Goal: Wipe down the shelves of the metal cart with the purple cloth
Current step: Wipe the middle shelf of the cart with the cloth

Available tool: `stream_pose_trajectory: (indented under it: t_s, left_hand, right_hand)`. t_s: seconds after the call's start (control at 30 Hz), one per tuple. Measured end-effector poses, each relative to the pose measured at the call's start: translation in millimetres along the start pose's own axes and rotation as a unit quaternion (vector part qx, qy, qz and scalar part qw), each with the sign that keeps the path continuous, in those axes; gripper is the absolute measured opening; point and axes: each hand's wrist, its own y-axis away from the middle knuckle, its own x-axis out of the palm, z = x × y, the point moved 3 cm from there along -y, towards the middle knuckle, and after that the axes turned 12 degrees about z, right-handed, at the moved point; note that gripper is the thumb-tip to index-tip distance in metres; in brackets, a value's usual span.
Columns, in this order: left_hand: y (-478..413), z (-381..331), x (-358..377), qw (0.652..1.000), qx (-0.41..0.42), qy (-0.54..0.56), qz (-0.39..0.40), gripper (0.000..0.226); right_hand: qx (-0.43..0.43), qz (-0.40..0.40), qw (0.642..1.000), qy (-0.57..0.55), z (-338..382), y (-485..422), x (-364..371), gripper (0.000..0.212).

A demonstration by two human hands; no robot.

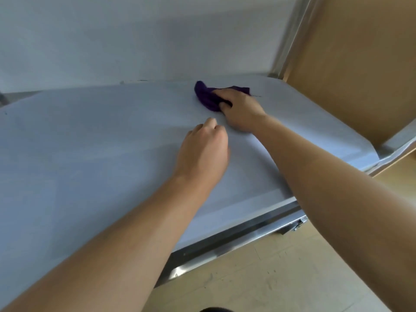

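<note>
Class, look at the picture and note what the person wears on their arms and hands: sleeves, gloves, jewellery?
The left hand and right hand are bare: no gloves, and no rings show. Both forearms are bare as far up as the frame reaches, with no sleeves, watch or bracelet in view.

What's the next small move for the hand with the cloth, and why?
Probably sweep the right hand with the purple cloth leftward along the far edge of the shelf. The cloth lies bunched near the far right corner, and a wide stretch of surface lies to its left. The left hand holds nothing.
</note>
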Motion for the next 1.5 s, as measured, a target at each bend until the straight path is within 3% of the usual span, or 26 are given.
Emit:
stream_pose_trajectory:
  t_s: [0.1,0.33,0.6,0.93,1.27,1.5]
  left_hand:
    - [0.8,-1.7,-1.9,1.000,-0.020,-0.018,0.015,0.019]
    - [8.2,0.3,-14.0,0.998,-0.052,-0.042,0.017,0.021]
    - [38.1,42.1,-36.5,0.996,-0.005,-0.029,0.084,0.025]
    - [86.4,79.5,-39.8,0.999,-0.042,0.004,0.029,0.039]
    - [87.2,72.9,-46.1,0.998,-0.054,-0.013,0.009,0.022]
    - [85.6,68.1,-41.7,0.999,-0.047,-0.017,0.004,0.024]
  right_hand:
    - [-0.037,0.034,0.998,-0.024,17.9,29.3,8.8,0.045]
    - [-0.028,-0.006,0.999,-0.045,27.2,47.9,19.2,0.043]
    - [-0.036,-0.001,0.999,-0.034,27.4,45.6,21.2,0.044]
    - [-0.044,-0.018,0.999,-0.009,39.0,54.4,22.0,0.044]
    - [-0.120,-0.008,0.992,-0.023,101.6,83.8,51.5,0.043]
    - [-0.001,0.016,0.999,-0.031,76.8,13.9,32.0,0.045]
